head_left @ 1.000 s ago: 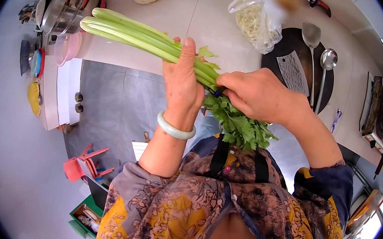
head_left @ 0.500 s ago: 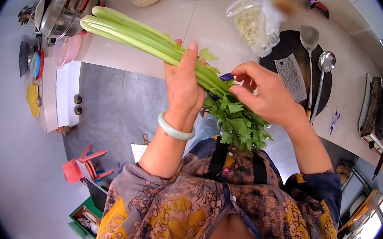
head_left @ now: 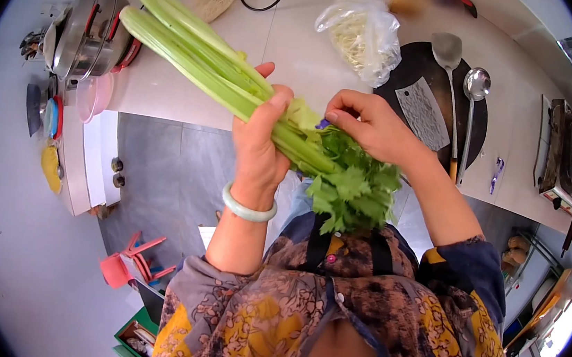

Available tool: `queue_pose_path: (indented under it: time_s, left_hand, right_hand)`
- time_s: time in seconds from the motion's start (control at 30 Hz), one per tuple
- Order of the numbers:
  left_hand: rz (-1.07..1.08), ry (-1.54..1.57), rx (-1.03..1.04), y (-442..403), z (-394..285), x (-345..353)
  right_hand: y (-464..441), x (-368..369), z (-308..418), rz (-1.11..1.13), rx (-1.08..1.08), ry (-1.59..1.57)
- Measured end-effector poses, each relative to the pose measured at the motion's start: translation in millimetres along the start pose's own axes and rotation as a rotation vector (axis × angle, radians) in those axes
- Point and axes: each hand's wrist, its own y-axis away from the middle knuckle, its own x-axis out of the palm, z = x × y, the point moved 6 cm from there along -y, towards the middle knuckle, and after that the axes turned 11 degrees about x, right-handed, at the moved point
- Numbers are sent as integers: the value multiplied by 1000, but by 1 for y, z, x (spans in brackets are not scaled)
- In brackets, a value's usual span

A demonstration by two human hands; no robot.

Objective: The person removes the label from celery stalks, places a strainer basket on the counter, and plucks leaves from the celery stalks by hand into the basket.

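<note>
A bunch of celery (head_left: 200, 65) slants across the view, pale stalks at the upper left and green leaves (head_left: 355, 186) hanging near my body. My left hand (head_left: 260, 137) is wrapped around the middle of the stalks. Beside the leaf end, my right hand (head_left: 378, 127) pinches a purple strip of tape (head_left: 322, 124) between thumb and fingertips. Part of the strip is hidden by the fingers and leaves, so I cannot tell whether it still circles the stalks.
On the counter lie a bag of pale shreds (head_left: 363, 40), a dark round board (head_left: 477, 122), a spatula (head_left: 447, 52), a ladle (head_left: 477, 83) and a purple scrap (head_left: 497, 174). A steel pot (head_left: 89, 32) stands left, a stove (head_left: 560, 148) right.
The celery has tilted more steeply, and its stalk ends have spread apart. My right hand has moved left with the purple strip, and the view has shifted slightly.
</note>
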Motion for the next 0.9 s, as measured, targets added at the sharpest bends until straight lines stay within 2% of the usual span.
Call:
queue_pose_path:
  time_s: [0.17,0.43,0.73,0.83,0.9]
  left_hand:
    - [191,12,-22,6,-8,12]
    - [344,37,150,-7,-43,3]
    - [450,-20,211,1,-71,9]
    - [395,-63,164,-2,-61,4]
    - [407,-54,161,-4,-54,2]
  right_hand:
    - [-8,1,-1,177,66,-78]
    - [14,-50,-21,-178,31,-197]
    - [83,-94,-79,-421,169,-553]
    - [123,-121,-101,-580,199,-553]
    - [157,-148,-136,-795,256,-427]
